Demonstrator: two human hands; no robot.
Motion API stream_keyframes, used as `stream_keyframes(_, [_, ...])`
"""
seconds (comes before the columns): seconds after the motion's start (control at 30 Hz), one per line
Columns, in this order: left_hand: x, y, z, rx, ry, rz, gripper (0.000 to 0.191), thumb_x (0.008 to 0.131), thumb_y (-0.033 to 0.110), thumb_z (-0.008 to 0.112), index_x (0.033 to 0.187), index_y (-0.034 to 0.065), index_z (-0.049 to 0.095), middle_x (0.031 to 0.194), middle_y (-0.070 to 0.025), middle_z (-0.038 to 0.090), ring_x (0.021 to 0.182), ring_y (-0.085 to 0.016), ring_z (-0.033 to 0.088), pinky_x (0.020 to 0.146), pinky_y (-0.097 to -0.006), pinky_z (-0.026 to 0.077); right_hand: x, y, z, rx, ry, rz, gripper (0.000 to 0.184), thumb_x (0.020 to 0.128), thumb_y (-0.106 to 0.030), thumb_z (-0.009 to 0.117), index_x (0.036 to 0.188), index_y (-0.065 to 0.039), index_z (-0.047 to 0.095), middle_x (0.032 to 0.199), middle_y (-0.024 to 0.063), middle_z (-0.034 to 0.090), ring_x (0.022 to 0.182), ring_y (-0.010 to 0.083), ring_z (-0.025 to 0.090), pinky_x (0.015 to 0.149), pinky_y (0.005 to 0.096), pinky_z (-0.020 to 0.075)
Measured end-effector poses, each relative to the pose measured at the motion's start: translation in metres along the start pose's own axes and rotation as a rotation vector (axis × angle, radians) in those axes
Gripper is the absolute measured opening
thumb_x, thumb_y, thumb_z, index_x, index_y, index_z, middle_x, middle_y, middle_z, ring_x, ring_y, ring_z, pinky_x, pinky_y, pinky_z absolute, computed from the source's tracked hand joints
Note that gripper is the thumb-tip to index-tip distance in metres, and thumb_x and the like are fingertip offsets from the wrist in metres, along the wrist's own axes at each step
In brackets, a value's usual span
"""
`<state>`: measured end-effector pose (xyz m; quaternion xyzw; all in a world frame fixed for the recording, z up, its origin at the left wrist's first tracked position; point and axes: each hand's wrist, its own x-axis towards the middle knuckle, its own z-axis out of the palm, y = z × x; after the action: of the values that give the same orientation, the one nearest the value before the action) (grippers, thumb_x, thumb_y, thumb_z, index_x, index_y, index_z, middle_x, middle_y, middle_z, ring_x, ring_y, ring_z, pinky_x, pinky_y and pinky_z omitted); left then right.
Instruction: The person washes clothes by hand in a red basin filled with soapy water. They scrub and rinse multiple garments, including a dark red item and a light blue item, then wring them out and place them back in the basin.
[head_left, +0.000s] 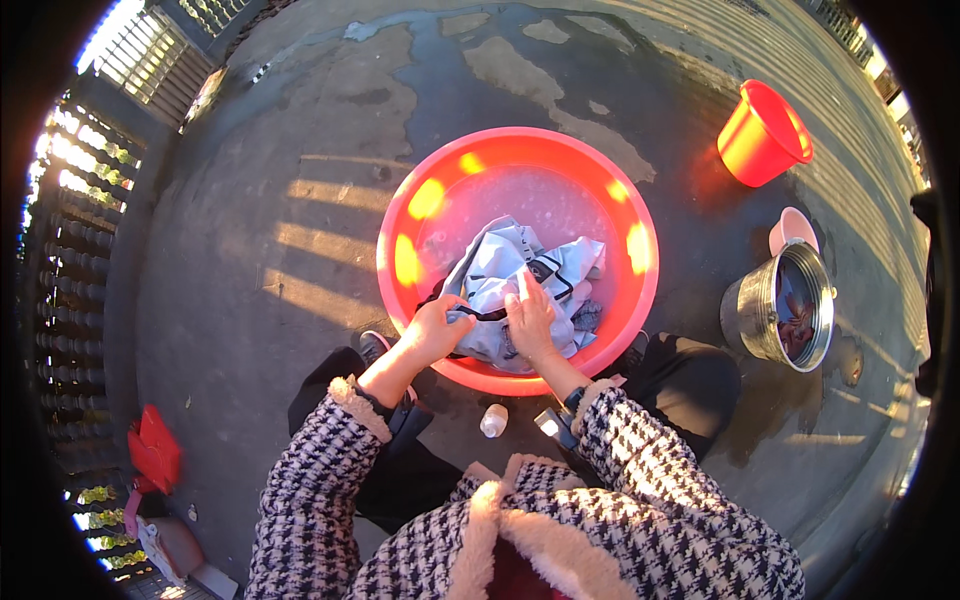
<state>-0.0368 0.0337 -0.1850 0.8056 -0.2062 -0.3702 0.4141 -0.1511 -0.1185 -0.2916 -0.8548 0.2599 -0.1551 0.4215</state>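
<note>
A light grey garment with dark trim and printing lies bunched in a red plastic basin that holds cloudy, sudsy water. My left hand has the garment's near left edge by a black-trimmed part, between thumb and fingers. On the garment's middle rests my right hand, fingers pointing away from me; whether it pinches any cloth is not clear. Darker patterned cloth shows at the right of the heap, partly covered.
Right of the basin stand a red bucket, a pink plastic vessel and a metal bucket with dark contents. A small white bottle is near my feet. At lower left lie a red object and a container by the balustrade.
</note>
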Motion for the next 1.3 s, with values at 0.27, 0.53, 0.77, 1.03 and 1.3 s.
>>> stream_keyframes(0.27, [0.004,0.016,-0.018,-0.312,-0.106,0.168,0.013,0.093,0.016,0.062,0.1,0.0054,0.064,0.084,0.0037,0.056,0.077,-0.004,0.049,0.067,-0.0204,0.04,0.017,-0.044,-0.039,-0.106,-0.426,-0.232,0.045,0.09,-0.049,0.057,0.105,-0.006,0.062,0.097,0.0176,0.062,0.099,0.0356,0.057,0.09,0.0453,0.0364])
stream_keyframes(0.53, [-0.044,0.068,-0.041,-0.978,-0.053,0.338,0.012,0.093,0.013,0.06,0.102,0.006,0.061,0.089,0.0023,0.059,0.084,-0.006,0.053,0.076,-0.0215,0.043,0.049,-0.117,-0.138,0.17,-0.622,-0.101,0.027,0.082,-0.023,0.074,0.101,-0.005,0.069,0.091,0.0105,0.07,0.092,0.0241,0.065,0.082,0.0363,0.0486])
stream_keyframes(0.77, [-0.024,0.057,-0.018,-0.974,0.092,0.288,0.011,0.095,0.014,0.061,0.103,0.0072,0.061,0.085,0.0021,0.061,0.074,-0.006,0.056,0.068,-0.0208,0.047,0.077,-0.112,-0.167,1.071,-0.66,0.136,0.018,0.083,0.002,0.06,0.1,-0.004,0.06,0.111,0.0057,0.064,0.099,0.0116,0.057,0.089,0.0271,0.0444])
stream_keyframes(1.03, [0.067,-0.019,0.056,-1.232,0.117,0.062,0.019,0.093,0.022,0.061,0.099,0.0043,0.065,0.089,0.0002,0.062,0.079,-0.009,0.054,0.07,-0.0264,0.044,0.034,-0.112,-0.054,0.1,-0.077,-0.484,0.019,0.086,-0.017,0.059,0.101,-0.006,0.057,0.091,0.0177,0.064,0.074,0.0385,0.064,0.066,0.0416,0.0533])
stream_keyframes(1.3, [0.065,-0.002,0.09,-0.902,0.27,-0.472,0.028,0.096,0.031,0.05,0.103,0.0075,0.063,0.11,-0.0077,0.064,0.102,-0.018,0.057,0.087,-0.0356,0.045,0.076,-0.082,-0.037,-0.222,-0.07,-0.428,0.015,0.088,-0.019,0.056,0.085,-0.004,0.055,0.075,0.0164,0.063,0.065,0.0387,0.061,0.056,0.0479,0.0493])
